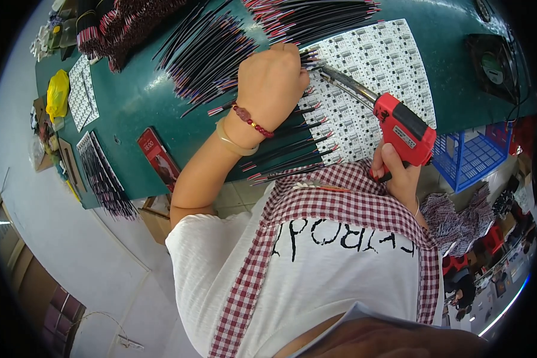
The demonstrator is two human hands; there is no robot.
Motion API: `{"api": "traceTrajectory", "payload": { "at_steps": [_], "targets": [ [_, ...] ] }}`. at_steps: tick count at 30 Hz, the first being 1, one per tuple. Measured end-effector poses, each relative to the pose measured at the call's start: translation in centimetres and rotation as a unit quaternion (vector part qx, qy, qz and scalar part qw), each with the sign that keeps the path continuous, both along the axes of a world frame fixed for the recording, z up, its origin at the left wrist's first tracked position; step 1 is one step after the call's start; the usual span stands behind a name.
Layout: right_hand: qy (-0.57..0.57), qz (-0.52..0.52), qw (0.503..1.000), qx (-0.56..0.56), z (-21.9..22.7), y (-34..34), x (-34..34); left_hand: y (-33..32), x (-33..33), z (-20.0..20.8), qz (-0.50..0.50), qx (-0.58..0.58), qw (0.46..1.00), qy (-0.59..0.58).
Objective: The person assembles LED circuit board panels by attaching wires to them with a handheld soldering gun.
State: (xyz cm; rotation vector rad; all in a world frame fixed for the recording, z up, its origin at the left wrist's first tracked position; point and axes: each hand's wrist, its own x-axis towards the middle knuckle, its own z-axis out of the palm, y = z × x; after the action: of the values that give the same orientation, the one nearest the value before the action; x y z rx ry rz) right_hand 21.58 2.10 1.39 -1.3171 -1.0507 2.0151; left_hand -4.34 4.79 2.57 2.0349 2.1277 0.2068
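Observation:
My left hand [271,74], with a bead bracelet and a bangle on its wrist, is closed at the left edge of a white circuit board panel [382,53]. It pinches a black wire [308,58]; the fingertips are partly hidden behind the hand. My right hand [401,173] grips the handle of a red and black soldering gun [407,128]. The gun's metal tip points left and meets the panel's edge close to my left fingers. Below my left hand, several black wires [289,144] with red and white ends stick out from the panel's left edge.
Loose black wires [212,56] lie in a pile on the green table [134,107], with another bundle [316,15] behind. A phone [159,156] lies near the front edge. A small fan [494,67] stands at the right, above a blue plastic crate [471,156].

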Motion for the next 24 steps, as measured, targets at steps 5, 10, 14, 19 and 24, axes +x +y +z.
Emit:
{"api": "traceTrajectory", "payload": {
  "at_steps": [5,10,14,19,24],
  "targets": [
    [0.023,-0.039,0.999,-0.009,0.37,-0.21,-0.26,-0.09,0.31,-0.35,-0.003,0.017,1.0,0.018],
    [0.007,-0.024,1.0,-0.007,0.46,-0.09,-0.33,-0.15,0.28,-0.37,-0.004,0.017,1.0,0.02],
    [-0.006,0.02,1.0,0.016,-0.11,0.06,0.05,-0.06,0.39,-0.39,-0.001,0.014,1.0,0.017],
    [0.006,-0.006,1.0,0.004,-0.14,-0.43,0.14,-0.16,0.47,-0.33,0.003,0.008,1.0,0.017],
    [0.033,-0.036,0.999,0.004,-0.17,-0.65,0.33,-0.17,0.47,-0.35,0.005,-0.001,1.0,0.014]
  ]
}}
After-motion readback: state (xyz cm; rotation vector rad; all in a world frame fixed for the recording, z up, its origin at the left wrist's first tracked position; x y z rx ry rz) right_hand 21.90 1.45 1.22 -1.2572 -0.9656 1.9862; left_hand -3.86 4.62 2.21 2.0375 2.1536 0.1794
